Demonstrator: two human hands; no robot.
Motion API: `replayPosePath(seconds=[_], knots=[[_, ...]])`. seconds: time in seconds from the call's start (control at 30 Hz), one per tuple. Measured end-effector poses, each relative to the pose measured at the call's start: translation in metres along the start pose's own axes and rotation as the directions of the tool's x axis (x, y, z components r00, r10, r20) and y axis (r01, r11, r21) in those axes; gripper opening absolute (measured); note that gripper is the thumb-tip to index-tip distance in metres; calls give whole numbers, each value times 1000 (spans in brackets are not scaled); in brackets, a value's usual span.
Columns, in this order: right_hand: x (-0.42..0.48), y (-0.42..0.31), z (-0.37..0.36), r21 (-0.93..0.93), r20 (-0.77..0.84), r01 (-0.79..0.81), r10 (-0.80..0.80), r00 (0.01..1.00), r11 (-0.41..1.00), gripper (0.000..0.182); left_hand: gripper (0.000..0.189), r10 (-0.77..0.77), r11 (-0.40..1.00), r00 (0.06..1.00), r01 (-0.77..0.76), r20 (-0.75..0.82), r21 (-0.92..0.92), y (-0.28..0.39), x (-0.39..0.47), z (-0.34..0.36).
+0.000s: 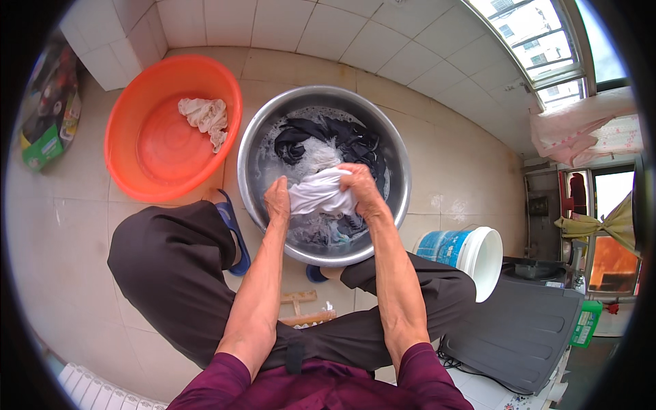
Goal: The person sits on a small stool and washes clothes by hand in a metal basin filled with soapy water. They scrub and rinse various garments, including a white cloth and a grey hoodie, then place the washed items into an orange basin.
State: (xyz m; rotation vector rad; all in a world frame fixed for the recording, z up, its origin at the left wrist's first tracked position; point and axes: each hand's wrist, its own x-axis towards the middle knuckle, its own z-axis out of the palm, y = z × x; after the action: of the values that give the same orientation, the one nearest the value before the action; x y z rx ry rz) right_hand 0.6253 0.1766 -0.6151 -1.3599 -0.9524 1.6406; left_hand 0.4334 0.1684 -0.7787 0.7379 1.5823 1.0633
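A white cloth (320, 193) is stretched between my two hands over a round metal basin (400, 205). My left hand (278, 199) grips its left end near the basin's rim, and my right hand (360, 188) is closed on the right end. Beneath the cloth, soapy water holds dark garments (353, 136), a pale wet piece (320, 154) and some greyish fabric (328, 231) towards my side. The lower edge of the white cloth hangs close to the water; whether it touches is hard to tell.
An orange plastic tub (120, 169) with a crumpled off-white cloth (207, 118) stands to the left. A white bucket (487, 261) with a blue label lies tilted by my right knee. A small wooden stool (300, 307) is between my legs. Tiled wall (328, 31) rises beyond the basin.
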Motion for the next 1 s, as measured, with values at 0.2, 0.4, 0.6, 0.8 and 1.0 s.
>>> replayPosePath(seconds=[0.2,0.4,0.6,0.8,1.0], knots=[[-34,-53,9,328,50,165,-191,980,930,40,51,-270,810,933,355,239,-467,22,-14,12],[-55,-21,-2,692,-85,174,-160,983,701,64,68,-135,402,700,686,702,-607,72,-44,10],[-55,11,19,855,-53,39,11,999,517,71,63,299,343,732,516,612,-785,84,-47,21],[-45,14,19,679,-52,-22,77,996,734,100,58,524,850,761,-442,383,-286,120,-67,31],[-19,35,-3,730,-72,114,-91,993,674,82,65,808,512,528,-849,260,133,129,-123,55]])
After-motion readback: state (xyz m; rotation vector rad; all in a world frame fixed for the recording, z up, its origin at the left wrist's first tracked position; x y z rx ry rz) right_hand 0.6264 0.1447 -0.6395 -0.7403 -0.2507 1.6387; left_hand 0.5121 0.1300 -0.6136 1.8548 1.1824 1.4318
